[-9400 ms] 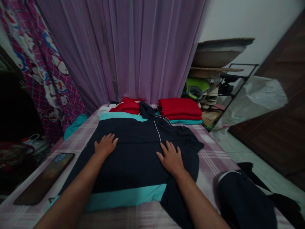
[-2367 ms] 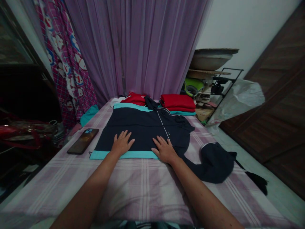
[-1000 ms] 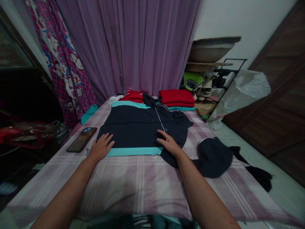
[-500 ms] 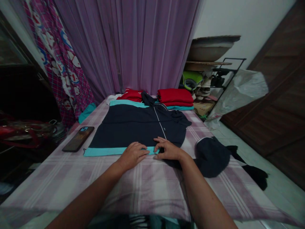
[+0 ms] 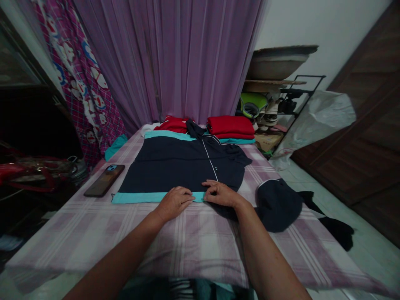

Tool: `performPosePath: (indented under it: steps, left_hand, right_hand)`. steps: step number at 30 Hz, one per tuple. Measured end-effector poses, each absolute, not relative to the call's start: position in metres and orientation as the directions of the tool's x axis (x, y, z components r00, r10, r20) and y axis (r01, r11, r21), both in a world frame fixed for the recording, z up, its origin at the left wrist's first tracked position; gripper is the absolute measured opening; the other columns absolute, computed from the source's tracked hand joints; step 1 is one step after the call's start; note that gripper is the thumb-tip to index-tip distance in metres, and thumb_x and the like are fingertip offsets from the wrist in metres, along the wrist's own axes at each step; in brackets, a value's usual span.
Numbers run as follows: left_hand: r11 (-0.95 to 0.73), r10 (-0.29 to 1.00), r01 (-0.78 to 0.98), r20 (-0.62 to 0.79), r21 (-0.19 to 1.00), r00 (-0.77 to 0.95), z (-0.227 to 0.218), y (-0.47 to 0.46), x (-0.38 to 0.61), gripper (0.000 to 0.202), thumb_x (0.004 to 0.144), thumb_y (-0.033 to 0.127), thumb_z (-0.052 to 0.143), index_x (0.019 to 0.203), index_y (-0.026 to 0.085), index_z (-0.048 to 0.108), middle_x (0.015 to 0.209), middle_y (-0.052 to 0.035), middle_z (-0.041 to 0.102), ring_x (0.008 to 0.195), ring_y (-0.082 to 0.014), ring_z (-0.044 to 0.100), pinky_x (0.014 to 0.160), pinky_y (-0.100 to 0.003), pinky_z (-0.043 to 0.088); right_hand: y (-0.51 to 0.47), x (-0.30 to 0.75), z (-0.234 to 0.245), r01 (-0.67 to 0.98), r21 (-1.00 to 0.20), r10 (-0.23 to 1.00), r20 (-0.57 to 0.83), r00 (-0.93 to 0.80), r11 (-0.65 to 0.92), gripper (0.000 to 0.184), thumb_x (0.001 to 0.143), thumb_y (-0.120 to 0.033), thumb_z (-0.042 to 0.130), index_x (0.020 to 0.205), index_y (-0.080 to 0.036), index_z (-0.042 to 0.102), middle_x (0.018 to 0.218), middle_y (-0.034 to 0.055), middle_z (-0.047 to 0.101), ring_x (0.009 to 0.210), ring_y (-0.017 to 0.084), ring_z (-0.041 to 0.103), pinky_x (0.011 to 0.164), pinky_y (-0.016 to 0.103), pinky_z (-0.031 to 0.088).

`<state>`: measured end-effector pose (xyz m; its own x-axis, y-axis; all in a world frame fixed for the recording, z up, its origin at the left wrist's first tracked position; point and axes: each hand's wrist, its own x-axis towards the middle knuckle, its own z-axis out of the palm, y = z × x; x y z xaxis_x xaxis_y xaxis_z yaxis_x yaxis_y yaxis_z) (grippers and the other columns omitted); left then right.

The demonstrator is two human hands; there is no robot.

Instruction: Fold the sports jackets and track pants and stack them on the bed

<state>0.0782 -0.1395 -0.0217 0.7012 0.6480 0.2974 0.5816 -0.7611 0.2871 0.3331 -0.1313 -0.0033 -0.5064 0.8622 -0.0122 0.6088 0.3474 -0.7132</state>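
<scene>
A navy shirt [image 5: 168,162] with turquoise side panels and a thin white line lies flat and sideways on the bed-like surface, collar at the right. My left hand [image 5: 176,202] rests on its near turquoise strip, palm down with fingers extended. Just to the right, my right hand [image 5: 220,193] pinches the shirt's near edge between thumb and forefinger, the other fingers lying on the navy cloth. A rounded navy sleeve [image 5: 278,206] with a white edge spreads out beyond my right forearm, which hides part of the cloth joining it.
A phone [image 5: 104,180] lies face down left of the shirt. Folded red cloth [image 5: 231,126] on turquoise cloth and another red garment [image 5: 175,124] sit at the back, before a purple curtain [image 5: 175,58]. Black cloth [image 5: 336,229] lies at the right edge. The checked cover [image 5: 193,246] lies beneath everything.
The right hand's thumb and forefinger have closed together on the shirt's edge. My left hand has barely shifted, and the view has moved slightly.
</scene>
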Motion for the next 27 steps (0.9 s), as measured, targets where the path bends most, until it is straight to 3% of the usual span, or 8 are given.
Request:
performPosePath:
  steps: [3,8,15,21,27]
  left_hand:
    - [-0.76,0.649,0.582,0.293,0.288,0.702,-0.02,-0.141,0.078,0.028,0.095,0.031,0.05,0.114,0.026,0.071,0.113,-0.0066,0.068,0.105,-0.0195,0.059,0.092,-0.038,0.047]
    - [-0.755,0.656,0.583,0.308,0.301,0.689,-0.022,-0.141,0.078,0.03,0.097,0.03,0.047,0.113,0.025,0.071,0.11,-0.0067,0.07,0.103,-0.0189,0.06,0.091,-0.037,0.048]
    - [-0.761,0.646,0.549,0.328,0.346,0.689,-0.024,-0.138,0.077,0.03,0.097,0.032,0.046,0.108,0.024,0.073,0.105,-0.0066,0.071,0.1,-0.0187,0.06,0.09,-0.036,0.048]
    - [-0.78,0.619,0.538,0.269,0.319,0.738,-0.016,-0.144,0.073,0.034,0.097,0.037,0.047,0.125,0.031,0.066,0.118,-0.0076,0.064,0.108,-0.02,0.056,0.093,-0.037,0.046]
    - [-0.777,0.622,0.565,0.201,0.277,0.756,-0.009,-0.148,0.075,0.032,0.095,0.035,0.051,0.123,0.035,0.067,0.122,-0.0077,0.059,0.112,-0.0225,0.054,0.094,-0.04,0.045]
  right_hand:
    - [-0.132,0.331,-0.002,0.608,-0.71,0.854,-0.018,-0.519,0.355,0.014,0.08,-0.033,0.068,0.077,-0.023,0.078,0.134,0.0085,0.063,0.138,0.025,0.043,0.114,0.043,0.03]
    - [-0.134,0.33,-0.001,0.65,-0.654,0.862,0.008,-0.507,0.388,0.018,0.07,-0.026,0.078,0.088,-0.024,0.077,0.143,0.0081,0.055,0.139,0.027,0.041,0.114,0.044,0.031]
    - [-0.13,0.336,-0.003,0.536,-0.788,0.856,-0.024,-0.517,0.302,0.013,0.077,-0.033,0.072,0.084,-0.024,0.078,0.138,0.0075,0.06,0.138,0.024,0.042,0.115,0.044,0.03]
    - [-0.129,0.335,0.0,0.599,-0.728,0.839,-0.06,-0.54,0.334,0.013,0.075,-0.03,0.073,0.085,-0.024,0.079,0.141,0.0077,0.057,0.142,0.026,0.036,0.117,0.046,0.025]
    - [-0.13,0.335,-0.002,0.589,-0.729,0.848,-0.024,-0.53,0.348,0.012,0.078,-0.03,0.069,0.084,-0.024,0.078,0.136,0.0068,0.061,0.138,0.025,0.042,0.115,0.044,0.03]
